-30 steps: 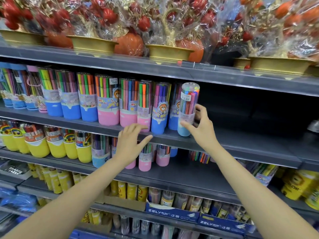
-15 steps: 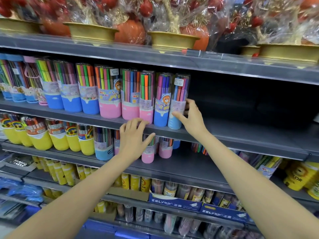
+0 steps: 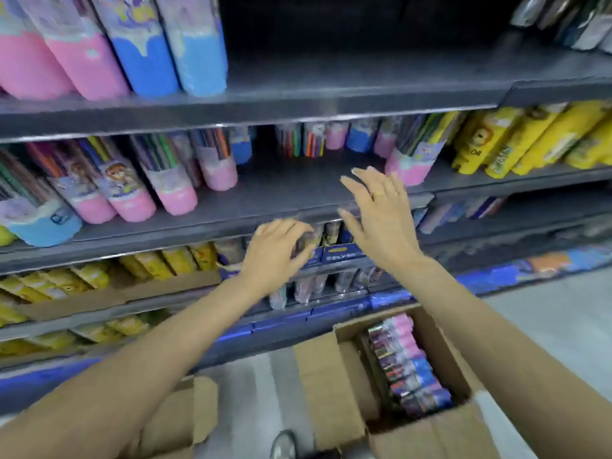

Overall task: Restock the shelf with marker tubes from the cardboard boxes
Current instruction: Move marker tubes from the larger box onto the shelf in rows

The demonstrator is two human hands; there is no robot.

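Note:
Marker tubes with pink and blue bases (image 3: 145, 58) stand on the upper shelf (image 3: 331, 104), whose right part is bare. More pink-based tubes (image 3: 175, 193) stand on the shelf below. An open cardboard box (image 3: 318, 376) on the floor at lower right holds several marker tubes (image 3: 407, 362) lying in rows. My right hand (image 3: 381, 213) hangs in the air before the middle shelf, fingers spread, holding nothing. My left hand (image 3: 278, 250) is lower and to the left, fingers loosely curled in front of a lower shelf, with nothing seen in it. The picture is blurred.
Yellow tubes (image 3: 530, 137) fill the right of the middle shelf, and more yellow packs (image 3: 66, 286) lie lower left. A second cardboard box (image 3: 185, 415) sits at bottom left. A shoe (image 3: 283, 445) shows on the grey floor between the boxes.
My right hand has let go of the blue-based tube on the upper shelf. Both hands have dropped lower, and my view has tipped down to the boxes on the floor.

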